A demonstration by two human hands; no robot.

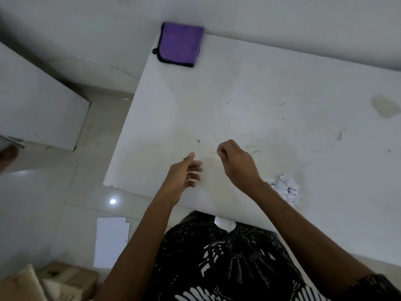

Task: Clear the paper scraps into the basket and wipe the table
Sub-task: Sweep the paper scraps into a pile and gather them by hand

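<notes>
A small pile of torn paper scraps lies on the white table near its front edge, just right of my right forearm. A folded purple cloth with dark trim rests at the table's far left corner. My left hand hovers over the front left part of the table, fingers spread and empty. My right hand is beside it, above the table, fingers curled into a loose fist; I cannot see anything inside it. No basket is in view.
A stain marks the table at the far right. On the tiled floor to the left lie a white sheet and cardboard boxes. Another white tabletop stands at the left, a wall behind.
</notes>
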